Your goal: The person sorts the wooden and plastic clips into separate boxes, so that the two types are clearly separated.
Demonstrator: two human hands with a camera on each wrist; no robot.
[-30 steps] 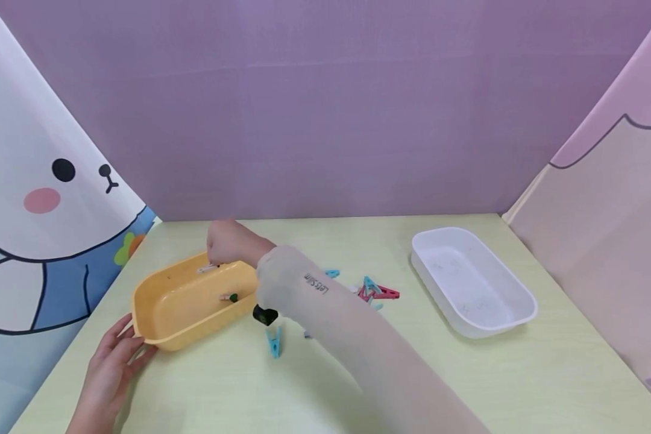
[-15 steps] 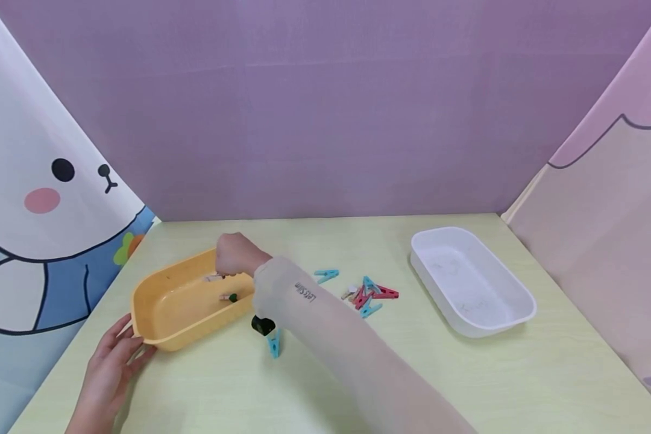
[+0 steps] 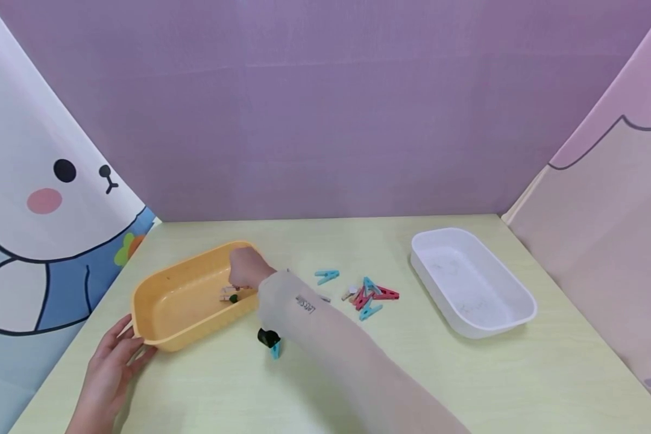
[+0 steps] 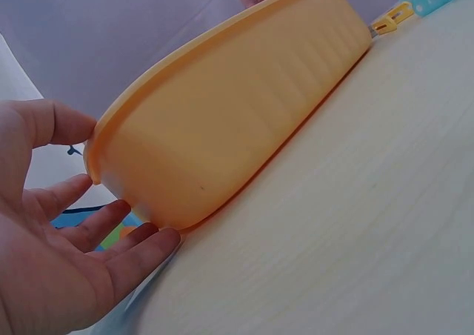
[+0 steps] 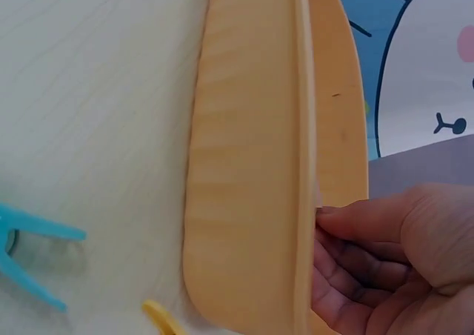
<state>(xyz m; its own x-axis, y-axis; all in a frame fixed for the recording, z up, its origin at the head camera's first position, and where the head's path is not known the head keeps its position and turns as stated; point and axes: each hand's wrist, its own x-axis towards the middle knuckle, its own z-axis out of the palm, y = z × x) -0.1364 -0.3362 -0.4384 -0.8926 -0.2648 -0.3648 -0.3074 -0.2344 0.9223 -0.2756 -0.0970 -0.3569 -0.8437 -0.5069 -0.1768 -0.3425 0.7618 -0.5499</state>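
Note:
A yellow tub (image 3: 179, 328) stands at the left of the table. My left hand (image 3: 108, 367) rests at its near-left corner; in the left wrist view, spread fingertips (image 4: 159, 239) touch its end wall and rim. My right hand (image 3: 246, 267) reaches into the tub's right end. Its fingers pinch a small pale clothespin (image 3: 229, 289), mostly hidden beneath them. In the right wrist view the tub's wall hides the held thing. Right beside it on the tub floor lies another clothespin with a dark green part (image 3: 233, 298).
Several blue and red clothespins (image 3: 385, 293) lie mid-table, with a separate blue one (image 3: 327, 275) behind. Another blue clothespin (image 3: 275, 351) lies under the right wrist, near a small yellow piece (image 5: 161, 316). A white tub (image 3: 474, 283) stands at the right.
My right hand has moved right and toward me inside the yellow tub, bringing the pale clothespin beside the green-marked one. The left hand stays where it was.

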